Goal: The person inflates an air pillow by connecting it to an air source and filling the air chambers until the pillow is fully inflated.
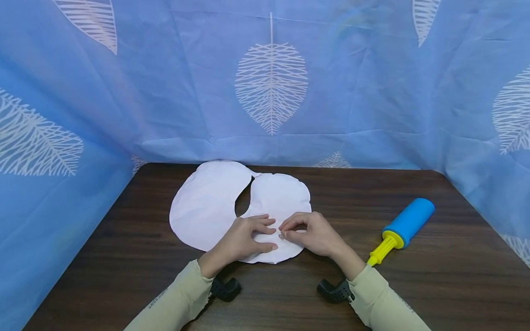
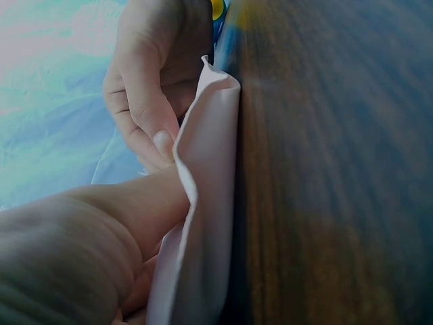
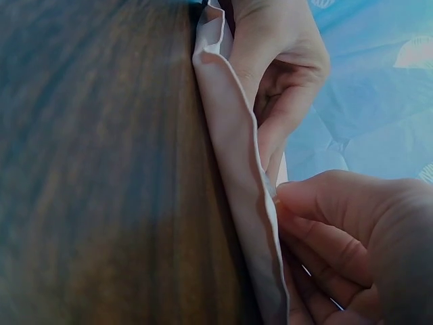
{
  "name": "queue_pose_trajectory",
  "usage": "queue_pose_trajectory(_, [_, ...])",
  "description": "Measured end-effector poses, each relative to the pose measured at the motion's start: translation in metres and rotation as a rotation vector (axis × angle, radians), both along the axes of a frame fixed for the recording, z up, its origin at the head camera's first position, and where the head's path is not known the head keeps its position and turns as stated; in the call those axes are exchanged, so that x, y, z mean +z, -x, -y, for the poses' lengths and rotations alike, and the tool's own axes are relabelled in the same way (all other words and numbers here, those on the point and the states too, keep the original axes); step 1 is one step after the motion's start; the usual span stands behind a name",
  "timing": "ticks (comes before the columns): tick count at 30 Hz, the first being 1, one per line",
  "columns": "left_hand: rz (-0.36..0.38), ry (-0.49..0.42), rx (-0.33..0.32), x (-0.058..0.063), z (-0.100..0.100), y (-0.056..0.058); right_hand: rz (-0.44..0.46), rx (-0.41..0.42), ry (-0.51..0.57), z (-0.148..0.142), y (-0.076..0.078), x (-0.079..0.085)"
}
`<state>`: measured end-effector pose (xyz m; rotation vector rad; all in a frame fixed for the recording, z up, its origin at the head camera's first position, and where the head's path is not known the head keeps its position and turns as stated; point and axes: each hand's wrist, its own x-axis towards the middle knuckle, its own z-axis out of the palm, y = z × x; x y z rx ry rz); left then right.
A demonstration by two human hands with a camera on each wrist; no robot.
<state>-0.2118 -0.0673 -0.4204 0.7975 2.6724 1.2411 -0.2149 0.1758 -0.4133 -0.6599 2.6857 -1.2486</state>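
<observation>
A white inflatable neck pillow (image 1: 203,207), puffed up with a wavy seam round its edge, lies flat on the dark wood table. On its near right lobe, my right hand (image 1: 318,233) pinches a small clear valve (image 1: 282,236) between thumb and index finger. My left hand (image 1: 242,236) rests on the same lobe just left of the valve, its fingers spread and pressing on the fabric. In the right wrist view the valve (image 3: 269,184) barely shows at the right thumb tip, above the pillow's seam (image 3: 254,135).
A blue hand pump (image 1: 410,223) with a yellow nozzle lies to the right, its tip next to my right forearm. Blue cloth (image 1: 352,92) with white leaf prints hangs behind the table and along its sides. Black wrist mounts (image 1: 225,289) sit under both sleeves.
</observation>
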Motion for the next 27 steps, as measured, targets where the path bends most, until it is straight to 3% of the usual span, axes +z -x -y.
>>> queue_pose_trajectory(5, [-0.002,0.009,-0.006,0.0,0.0,0.0,-0.001,-0.007,-0.004,-0.002,0.002,0.0])
queue_pose_trajectory(12, [0.009,0.018,0.001,0.004,0.002,0.0,0.001,-0.08,0.003,-0.014,0.002,0.001])
queue_pose_trajectory(27, [0.034,0.022,0.006,0.002,0.001,-0.001,-0.014,-0.067,-0.003,-0.012,-0.001,0.0])
